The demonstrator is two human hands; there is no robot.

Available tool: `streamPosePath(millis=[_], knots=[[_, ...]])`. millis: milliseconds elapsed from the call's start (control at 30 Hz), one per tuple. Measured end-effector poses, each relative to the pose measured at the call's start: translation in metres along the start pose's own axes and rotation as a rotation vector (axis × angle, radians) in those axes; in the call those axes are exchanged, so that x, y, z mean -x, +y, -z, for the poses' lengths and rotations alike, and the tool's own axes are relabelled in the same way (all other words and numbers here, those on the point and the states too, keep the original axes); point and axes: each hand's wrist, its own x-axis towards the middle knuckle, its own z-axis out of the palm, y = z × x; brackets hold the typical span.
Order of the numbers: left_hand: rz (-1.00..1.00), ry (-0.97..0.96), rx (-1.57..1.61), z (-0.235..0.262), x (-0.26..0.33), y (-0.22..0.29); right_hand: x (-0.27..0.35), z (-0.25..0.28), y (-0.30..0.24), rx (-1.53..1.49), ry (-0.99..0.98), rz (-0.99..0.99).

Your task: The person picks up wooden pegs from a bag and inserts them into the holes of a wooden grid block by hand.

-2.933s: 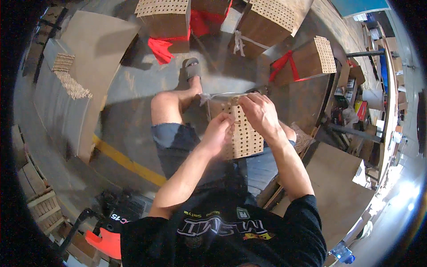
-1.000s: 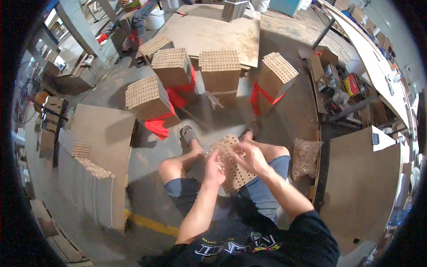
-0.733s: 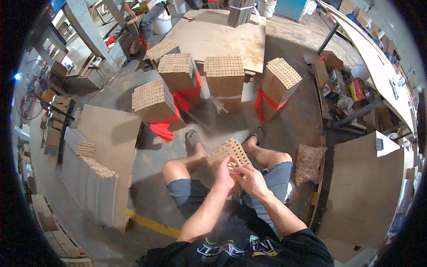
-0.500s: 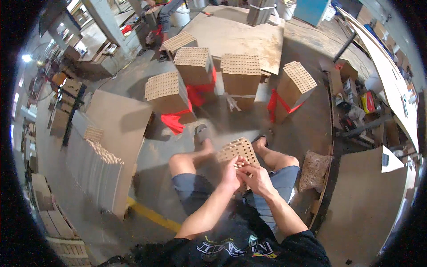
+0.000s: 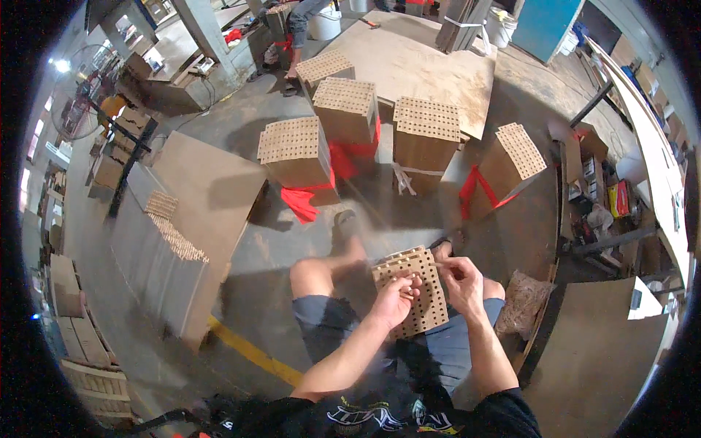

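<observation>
A stack of brown boards with rows of round holes (image 5: pixel 427 310) rests between my knees, upright and slightly tilted. Over its face is my left hand (image 5: pixel 394 301), fingers curled around several small wooden dowels (image 5: pixel 410 283). My right hand (image 5: pixel 465 286) is at the stack's upper right edge, thumb and fingers pinched together. A thin light piece that looks like a dowel (image 5: pixel 442 265) pokes out from its fingertips toward the holes. Parts of the stack are hidden behind my left hand and wrist.
Several perforated board blocks (image 5: pixel 427 120) stand ahead, some tied with red cloth (image 5: pixel 298 203). Left is a pile of sheets (image 5: pixel 212 171); right, a bag of small tan pieces (image 5: pixel 527 296). Beyond the blocks lies a large wooden panel (image 5: pixel 416 62). A person's leg (image 5: pixel 298 33) shows at the back.
My hands were together over the boards; now my right hand has moved right, to the stack's edge. My left hand stays over the boards, still holding dowels. The view has shifted.
</observation>
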Motion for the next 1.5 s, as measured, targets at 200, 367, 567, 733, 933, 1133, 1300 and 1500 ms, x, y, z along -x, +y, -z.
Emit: streamPosePath(millis=[200,367,567,733,933,1133,1300,1500], knots=[[0.060,0.033,0.068,-0.014,-0.004,0.012,-0.025,0.009,0.010,0.234,-0.095,-0.060],[0.116,0.075,0.022,-0.014,0.001,0.034,-0.046,0.001,0.004,0.133,-0.122,-0.013],[0.137,0.082,-0.011,-0.012,0.008,0.028,-0.058,-0.012,0.021,0.170,-0.198,-0.080],[0.175,0.089,-0.002,-0.007,0.005,0.022,-0.061,-0.013,0.029,0.425,-0.203,0.242],[0.189,-0.031,0.011,-0.001,0.005,0.031,-0.063,-0.038,0.013,0.908,-0.563,0.085],[0.096,0.090,-0.213,-0.012,-0.001,0.024,-0.073,-0.024,0.028,0.631,-0.453,0.229],[0.128,0.088,-0.315,-0.014,-0.004,0.012,-0.008,-0.005,-0.009,-0.014,-0.227,0.078],[0.208,0.071,-0.528,-0.002,-0.003,0.008,0.021,-0.008,0.007,-0.121,-0.253,-0.032]])
